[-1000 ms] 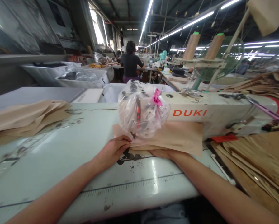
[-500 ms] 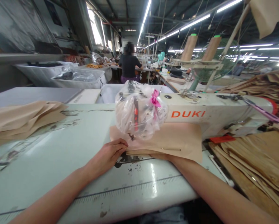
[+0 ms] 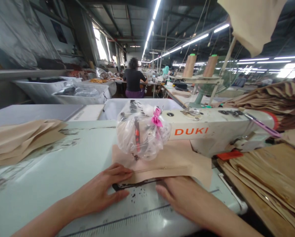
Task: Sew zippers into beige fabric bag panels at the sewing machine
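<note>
A tan fabric piece (image 3: 177, 163) lies under the head of a white DUKI sewing machine (image 3: 211, 131), whose needle end is wrapped in a clear plastic bag (image 3: 140, 133) tied with a pink ribbon. My left hand (image 3: 101, 191) lies flat on the table, fingers stretched out, fingertips pressing the fabric's near left edge. My right hand (image 3: 184, 196) rests palm down just in front of the fabric's near edge, fingers extended, holding nothing.
A stack of tan cut pieces (image 3: 19, 140) sits at the far left of the table. More tan pieces are piled at the right (image 3: 268, 177). White bins (image 3: 63, 89) stand behind. A person in a dark top (image 3: 134, 79) works at a far table. Thread cones (image 3: 189, 65) stand above the machine.
My right hand has come out from under the fabric and now lies on the table in front of it. My left hand flattened and slid toward me. The view tilted down.
</note>
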Demonstrator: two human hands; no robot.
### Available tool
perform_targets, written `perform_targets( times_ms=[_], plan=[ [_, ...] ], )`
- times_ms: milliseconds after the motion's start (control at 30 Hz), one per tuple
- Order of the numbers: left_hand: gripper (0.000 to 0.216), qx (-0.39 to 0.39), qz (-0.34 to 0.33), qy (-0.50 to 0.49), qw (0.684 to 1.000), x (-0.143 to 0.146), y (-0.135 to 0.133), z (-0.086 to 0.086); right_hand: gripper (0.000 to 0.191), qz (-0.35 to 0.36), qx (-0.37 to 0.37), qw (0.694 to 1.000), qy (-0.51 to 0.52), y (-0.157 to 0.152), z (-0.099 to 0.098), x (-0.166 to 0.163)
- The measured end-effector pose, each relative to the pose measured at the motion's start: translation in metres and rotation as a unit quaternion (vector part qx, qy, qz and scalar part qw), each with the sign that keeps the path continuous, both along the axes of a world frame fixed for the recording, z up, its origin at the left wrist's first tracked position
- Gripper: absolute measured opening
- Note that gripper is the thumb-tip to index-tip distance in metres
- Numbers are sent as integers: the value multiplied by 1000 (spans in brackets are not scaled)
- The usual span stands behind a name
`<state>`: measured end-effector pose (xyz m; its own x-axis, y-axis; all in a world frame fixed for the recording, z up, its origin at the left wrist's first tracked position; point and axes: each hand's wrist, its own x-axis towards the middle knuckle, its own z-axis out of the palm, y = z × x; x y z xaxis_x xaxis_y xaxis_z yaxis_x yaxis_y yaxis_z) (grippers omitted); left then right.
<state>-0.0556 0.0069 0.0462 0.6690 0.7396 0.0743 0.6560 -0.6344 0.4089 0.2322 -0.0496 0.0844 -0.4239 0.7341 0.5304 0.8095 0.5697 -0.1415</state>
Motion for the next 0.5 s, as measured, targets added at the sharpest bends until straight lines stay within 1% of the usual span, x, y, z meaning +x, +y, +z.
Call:
perform_targets(
  times_ms=[67, 100, 133, 167, 200, 233, 333, 400, 433, 467, 500],
  plan=[
    [50, 16, -11, 19, 1000, -5, -3, -2, 39, 36, -46, 998, -20, -6, -10, -14],
    [51, 32, -9, 28, 999, -7, -5, -4, 35, 46, -62, 997, -27, -7, -18, -21],
    [52, 49, -5, 36, 998, -7, -6, -8, 32, 46, -71, 996, -34, -6, -27, -28],
    [54, 69, 1, 43, 997, -6, -7, -12, 37, 36, -77, 996, -39, 0, -37, -33],
    [56, 88, 10, 48, 995, -5, -8, -17, 47, 26, -85, 995, -46, 8, -46, -35],
    [59, 106, 21, 49, 993, -3, -9, -22, 53, 21, -104, 993, -54, 20, -54, -34],
    [67, 140, 57, 47, 987, 6, -8, -36, 51, 41, -180, 980, -79, 60, -69, -20],
    [68, 144, 73, 49, 986, 11, -6, -41, 48, 73, -196, 973, -100, 78, -67, -8],
    [68, 142, 79, 51, 985, 12, -6, -42, 47, 83, -191, 972, -111, 81, -63, -3],
    [68, 139, 83, 54, 985, 14, -5, -43, 47, 86, -180, 973, -119, 79, -54, 1],
    [68, 135, 86, 56, 986, 14, -6, -44, 45, 80, -168, 975, -120, 73, -40, 5]
  ],
)
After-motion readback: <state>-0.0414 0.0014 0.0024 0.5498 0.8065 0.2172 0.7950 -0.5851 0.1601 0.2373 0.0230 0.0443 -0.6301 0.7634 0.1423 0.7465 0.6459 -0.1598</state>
